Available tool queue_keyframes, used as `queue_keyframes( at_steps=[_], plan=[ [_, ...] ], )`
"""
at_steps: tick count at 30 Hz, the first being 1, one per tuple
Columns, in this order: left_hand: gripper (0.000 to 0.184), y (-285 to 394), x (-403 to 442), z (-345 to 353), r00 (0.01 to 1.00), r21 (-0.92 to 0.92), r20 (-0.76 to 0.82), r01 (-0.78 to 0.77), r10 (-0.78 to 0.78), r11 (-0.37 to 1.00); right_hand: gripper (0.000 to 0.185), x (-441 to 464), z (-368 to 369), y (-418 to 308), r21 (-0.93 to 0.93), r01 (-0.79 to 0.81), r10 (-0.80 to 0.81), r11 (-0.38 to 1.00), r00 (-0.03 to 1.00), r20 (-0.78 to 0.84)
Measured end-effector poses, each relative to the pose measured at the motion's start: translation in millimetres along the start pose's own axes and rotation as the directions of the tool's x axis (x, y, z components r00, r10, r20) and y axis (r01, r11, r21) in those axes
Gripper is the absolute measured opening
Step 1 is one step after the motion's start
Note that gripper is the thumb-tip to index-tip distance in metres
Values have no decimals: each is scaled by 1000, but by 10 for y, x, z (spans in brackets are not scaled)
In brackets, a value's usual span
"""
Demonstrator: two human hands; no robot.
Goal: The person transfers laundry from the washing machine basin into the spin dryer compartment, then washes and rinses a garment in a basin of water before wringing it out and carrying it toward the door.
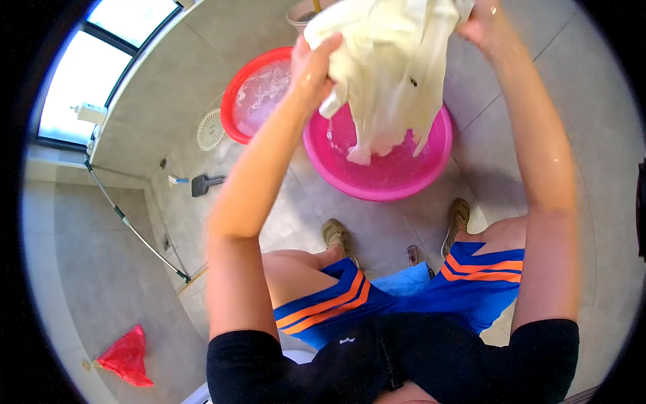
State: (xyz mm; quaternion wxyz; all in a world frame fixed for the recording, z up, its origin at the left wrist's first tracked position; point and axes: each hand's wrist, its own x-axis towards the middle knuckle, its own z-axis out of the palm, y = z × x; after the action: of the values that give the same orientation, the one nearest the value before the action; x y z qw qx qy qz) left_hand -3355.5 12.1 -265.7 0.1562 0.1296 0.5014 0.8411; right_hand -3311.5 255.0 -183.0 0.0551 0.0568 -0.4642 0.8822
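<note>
A wet, cream-white garment (390,74) hangs stretched between my two hands, with a small dark mark on its front. My left hand (313,71) is closed on its left edge. At the top of the view my right hand (479,28) grips the other upper edge, its fingers partly hidden by the cloth. Below the garment stands a pink basin (377,195) holding water, and the garment's lower ends hang over it. To its left is a red basin (232,101) with sudsy water, partly behind my left forearm.
A pale bucket (298,15) stands at the back. Near the left wall lie a white slotted basket (210,130), a grey dustpan-like scoop (205,184) and a small blue-and-white brush (177,180). A metal pole (138,232) leans at left; a red plastic bag (126,357) hangs lower left.
</note>
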Motion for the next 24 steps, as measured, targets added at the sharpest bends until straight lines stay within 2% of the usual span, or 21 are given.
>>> queue_keyframes(
  at_steps=[2, 3, 4, 6, 7, 8, 9, 10, 11, 13, 14, 17, 18, 20, 21, 22, 23, 24],
  plan=[
    [31, -485, 24, -259, 977, -75, -97, 185, -191, 980, 28, -35, -269, 459, -144, -252, 202, 957, 934, -294],
    [28, -699, 6, -397, 954, -85, -96, 278, -285, 957, 27, -70, -423, 724, -185, -287, 231, 940, 933, -275],
    [26, -1010, 9, -581, 949, -95, -74, 299, -307, 949, 28, -81, -618, 1013, -228, -319, 259, 920, 931, -257],
    [28, -1509, 4, -913, 856, -72, -165, 485, -490, 871, 32, -50, -1249, 1739, -358, -347, 229, 867, 915, -332],
    [30, -1927, 53, -1203, 851, -74, -158, 496, -501, 865, 38, -81, -1457, 2074, -417, -410, 238, 811, 883, -405],
    [37, -2213, 65, -1375, 828, 1, -237, 524, -509, 852, 44, -137, -1597, 2320, -468, -472, 237, 747, 847, -476],
    [47, -2644, 149, -1690, 810, 241, -352, 563, -469, 791, 52, -190, -1611, 2502, -507, -510, 204, 695, 816, -541],
    [56, -2936, 186, -1905, 813, 423, -394, 574, -428, 701, 56, -227, -1766, 2758, -602, -479, 113, 639, 833, -542],
    [65, -3144, 215, -2031, 821, 585, -425, 571, -382, 576, 61, -275, -1951, 3052, -689, -448, 24, 570, 847, -531],
    [65, -3093, 52, -1679, 896, 875, -430, 444, -113, 190, 66, -335, -2268, 3511, -875, -382, -89, 299, 901, -424],
    [65, -3078, -8, -1500, 929, 927, -371, 371, 10, -48, 75, -389, -2189, 3514, -890, -429, 0, 156, 901, -434],
    [72, -3432, 54, -1478, 981, 973, -153, 129, -117, -191, 78, -380, -2071, 3830, -786, -607, 152, -112, 772, -618],
    [72, -3610, 62, -1510, 987, 976, -112, 87, -119, -198, 75, -428, -2440, 4280, -887, -445, 112, -123, 882, -458],
    [72, -3978, 53, -1609, 992, 979, -24, -2, -122, -205, 72, -551, -2718, 4849, -935, -344, -22, -84, 939, -343],
    [71, -4044, 84, -1664, 982, 976, -32, -9, -186, -218, 70, -583, -2799, 4993, -956, -286, -91, -71, 956, -279],
    [71, -4056, 104, -1716, 967, 973, -41, -19, -253, -231, 66, -622, -2850, 5045, -970, -231, -46, -82, 973, -228],
    [71, -4040, 116, -1743, 946, 969, -49, -33, -319, -245, 64, -565, -2835, 4874, -960, -221, 122, -170, 962, -243],
    [69, -3952, 191, -1713, 936, 948, -119, 8, -330, -318, 63, -381, -2738, 4500, -949, -189, 280, -253, 924, -259]
  ],
)
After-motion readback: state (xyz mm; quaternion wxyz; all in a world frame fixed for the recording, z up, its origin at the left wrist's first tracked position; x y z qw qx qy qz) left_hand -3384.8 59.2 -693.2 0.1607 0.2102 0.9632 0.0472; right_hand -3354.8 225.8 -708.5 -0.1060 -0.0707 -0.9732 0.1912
